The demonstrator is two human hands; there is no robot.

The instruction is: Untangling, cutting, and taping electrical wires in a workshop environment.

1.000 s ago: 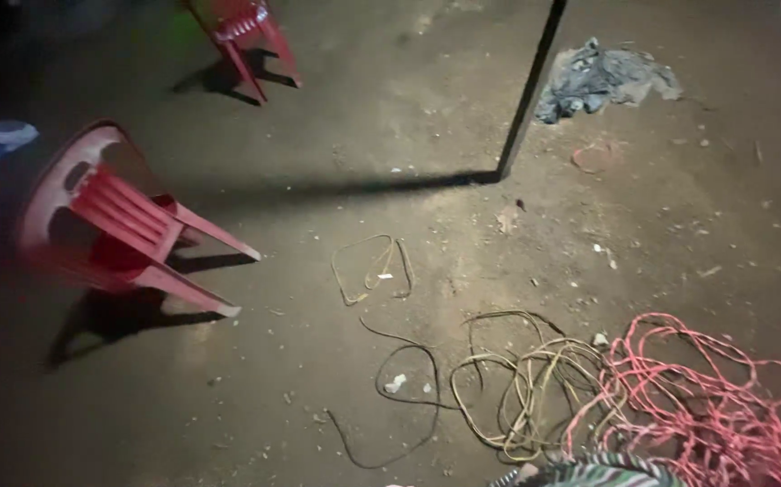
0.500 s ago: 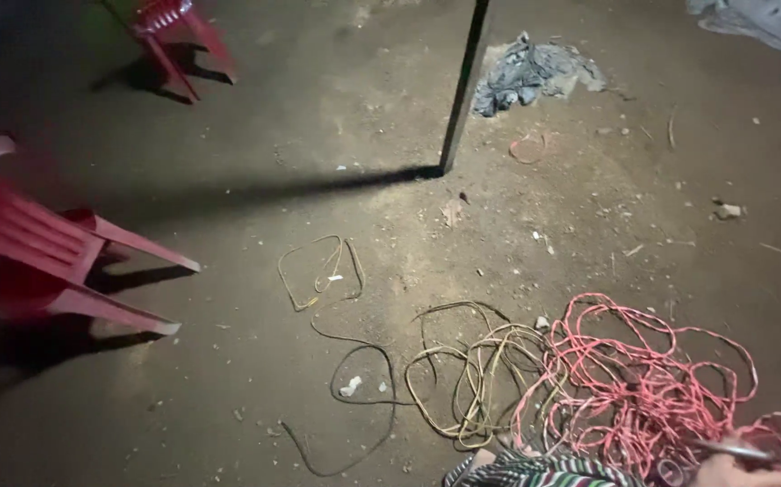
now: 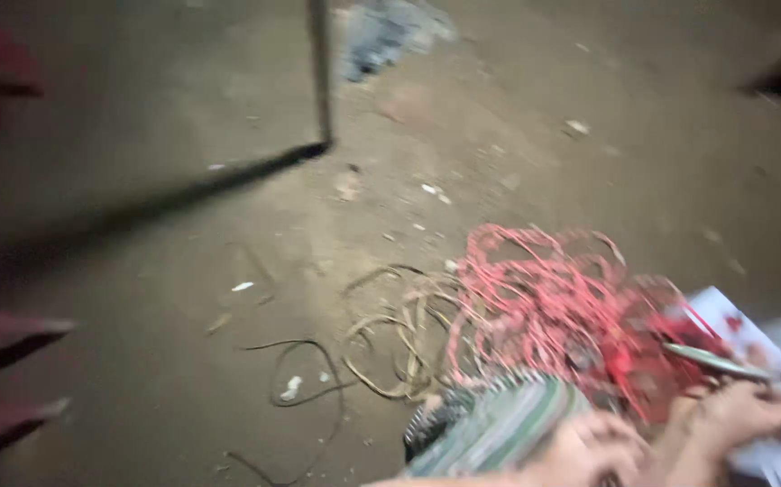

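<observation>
— Crouching over a tangle of red wire on the dirt floor, a person works low at the frame's edge; right hand closed on a slim green-handled tool, tip at the wire's near side; left hand too blurred to tell its grip.

— And the risk?

— Loops likely to snag the tool and drag the whole heap; tan cord just beside could knot into it; the white sheet under the hand may tear.
</observation>
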